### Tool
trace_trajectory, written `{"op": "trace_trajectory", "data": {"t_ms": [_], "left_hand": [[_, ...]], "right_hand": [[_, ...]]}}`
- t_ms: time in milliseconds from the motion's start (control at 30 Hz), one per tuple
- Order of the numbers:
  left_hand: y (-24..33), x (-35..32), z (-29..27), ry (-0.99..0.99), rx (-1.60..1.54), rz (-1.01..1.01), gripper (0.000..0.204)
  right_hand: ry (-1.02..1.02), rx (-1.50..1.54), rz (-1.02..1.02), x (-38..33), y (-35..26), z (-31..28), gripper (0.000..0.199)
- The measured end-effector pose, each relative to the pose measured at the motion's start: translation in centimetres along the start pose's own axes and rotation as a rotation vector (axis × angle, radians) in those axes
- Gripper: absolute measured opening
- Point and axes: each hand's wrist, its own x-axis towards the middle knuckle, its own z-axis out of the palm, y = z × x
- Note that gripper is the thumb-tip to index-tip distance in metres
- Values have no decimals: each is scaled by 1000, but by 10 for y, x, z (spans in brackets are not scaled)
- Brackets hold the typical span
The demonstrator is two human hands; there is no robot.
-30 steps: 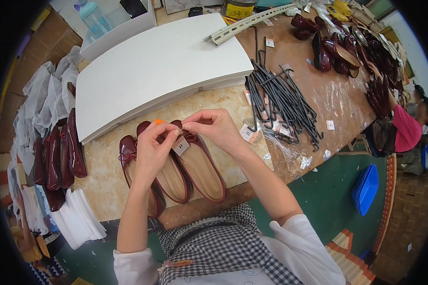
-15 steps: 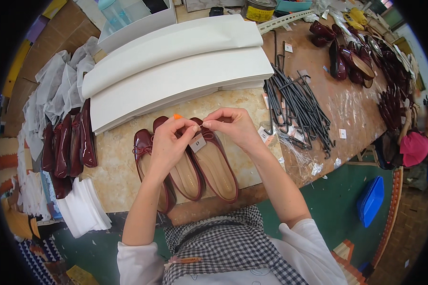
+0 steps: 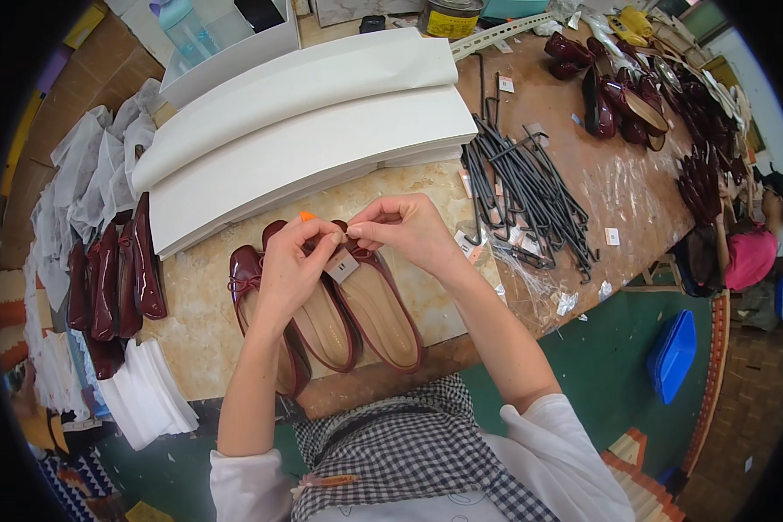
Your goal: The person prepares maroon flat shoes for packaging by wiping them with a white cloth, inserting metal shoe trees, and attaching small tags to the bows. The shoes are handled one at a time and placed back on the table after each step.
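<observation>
Burgundy patent flat shoes lie side by side on beige stone-patterned tabletop, tan insoles up, toes away from person. Left hand and right hand meet above toe ends, fingertips pinched together on small grey hang tag; tag dangles just over the shoes. Third shoe partly under left forearm. White foam sheets stacked behind. Black hangers piled at right. More burgundy shoes stand at left edge.
</observation>
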Motion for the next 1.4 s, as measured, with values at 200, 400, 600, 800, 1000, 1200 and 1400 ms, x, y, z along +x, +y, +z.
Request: {"op": "trace_trajectory", "data": {"t_ms": [200, 400, 600, 800, 1000, 1200, 1400], "left_hand": [[2, 1, -1, -19, -13, -24, 15], [2, -1, 0, -12, 13, 8, 14], [4, 1, 2, -40, -38, -36, 15], [1, 4, 6, -27, -104, -12, 15], [-11, 2, 7, 34, -156, -99, 14], [-9, -1, 4, 51, -97, -73, 15], [-2, -2, 2, 47, -85, -60, 15]], "right_hand": [[1, 12, 9, -1, -3, 1, 8], [-20, 33, 22, -2, 0, -1, 9], [-35, -6, 34, -1, 0, -3, 10], [-19, 8, 11, 1, -1, -6, 14], [97, 37, -86, -3, 11, -2, 20], [75, -72, -76, -3, 15, 2, 19], [11, 0, 22, -3, 8, 6, 20]]}}
